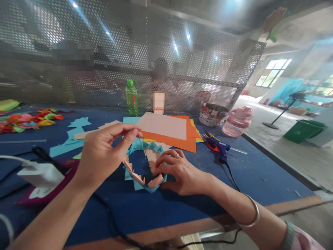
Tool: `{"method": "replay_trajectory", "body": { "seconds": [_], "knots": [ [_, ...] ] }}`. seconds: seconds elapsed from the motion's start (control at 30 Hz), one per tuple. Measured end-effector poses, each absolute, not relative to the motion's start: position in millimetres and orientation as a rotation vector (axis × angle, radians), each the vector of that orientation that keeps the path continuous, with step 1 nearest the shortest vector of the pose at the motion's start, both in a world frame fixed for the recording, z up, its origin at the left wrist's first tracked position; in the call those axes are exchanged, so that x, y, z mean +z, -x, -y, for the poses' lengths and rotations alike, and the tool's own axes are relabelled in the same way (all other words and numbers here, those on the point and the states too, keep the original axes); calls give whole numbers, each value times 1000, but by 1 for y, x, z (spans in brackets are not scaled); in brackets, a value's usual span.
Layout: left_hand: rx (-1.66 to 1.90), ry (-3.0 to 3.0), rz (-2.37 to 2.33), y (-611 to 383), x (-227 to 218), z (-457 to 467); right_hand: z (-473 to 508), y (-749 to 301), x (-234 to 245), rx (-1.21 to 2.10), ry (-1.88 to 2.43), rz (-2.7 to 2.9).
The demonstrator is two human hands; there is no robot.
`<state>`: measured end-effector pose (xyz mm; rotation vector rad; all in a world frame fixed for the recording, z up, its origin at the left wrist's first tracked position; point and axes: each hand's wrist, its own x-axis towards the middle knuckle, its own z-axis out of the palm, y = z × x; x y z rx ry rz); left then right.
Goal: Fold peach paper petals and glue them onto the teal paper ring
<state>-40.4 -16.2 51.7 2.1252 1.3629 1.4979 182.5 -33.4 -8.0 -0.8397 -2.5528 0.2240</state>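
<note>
A ring of folded paper (155, 147), light blue outside with peach-coloured folded pieces inside, stands on the blue table in front of me. My left hand (109, 149) is closed in a pinch at its far left edge, with blue paper just under the fingertips; the hand hides part of that side. Curled around the ring's near right side, my right hand (179, 172) grips it between thumb and fingers. Inside the ring, peach folded strips (151, 159) fan downward. Behind it lie sheets of pale pink paper (166, 126) and orange paper (191, 144).
A blue glue gun (221, 149) with its cord lies to the right. Behind it stand a round tub (212, 114) and a pink jug (238, 121). A green bottle (131, 99) stands by the mesh screen. Left are blue paper scraps (62, 147) and a white charger (43, 173) on a power strip.
</note>
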Motion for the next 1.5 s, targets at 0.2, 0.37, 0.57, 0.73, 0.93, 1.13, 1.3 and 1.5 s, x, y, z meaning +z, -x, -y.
{"method": "replay_trajectory", "body": {
  "seconds": [0.2,0.37,0.57,0.73,0.93,1.13,1.3,1.5],
  "knots": [
    [1582,-2024,-1377,47,50,10,31,-181,-12,199,784,2589],
    [1724,-1981,-1348,48,51,8,32,-179,-11,73,790,2470],
    [1983,-1835,-1273,52,55,11,23,-184,1,-101,941,2258],
    [1949,-1947,-1322,51,51,10,-21,-181,2,-223,1202,2198],
    [1684,-2137,-1356,43,32,-2,-71,-176,-13,-231,1496,2334],
    [1319,-2190,-1309,31,8,-9,-43,-184,-13,-291,1500,2248],
    [1155,-2075,-1142,22,-5,-10,-10,-178,-7,-368,1082,2172],
    [1076,-2079,-1142,17,-8,-8,-1,-173,-18,-394,874,2241]
  ]
}}
